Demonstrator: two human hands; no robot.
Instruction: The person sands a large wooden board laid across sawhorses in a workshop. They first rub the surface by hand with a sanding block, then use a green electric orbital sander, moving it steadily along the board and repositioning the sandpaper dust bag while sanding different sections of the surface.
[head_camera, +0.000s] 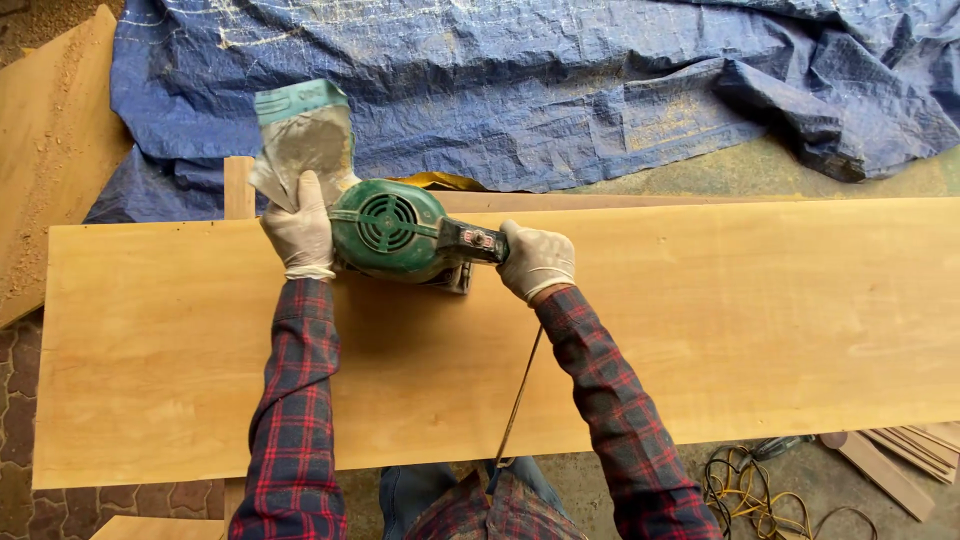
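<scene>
Both hands clenched on green sander (388, 230), frame centre: left hand (300, 228) at front, right hand (536, 260) on rear handle; axis runs along plank (700, 330).

Your left grip (300, 228) covers the front handle of the green sander (392, 232), and your right grip (535, 260) wraps its rear handle, so neither handle shows. The sander's body hides its base and the spot where it meets the wooden board (700, 310). The board runs off the right edge. The blue tarp (560, 90) is cut off at the top. The cable tangle (745, 490) leaves the frame below.
</scene>
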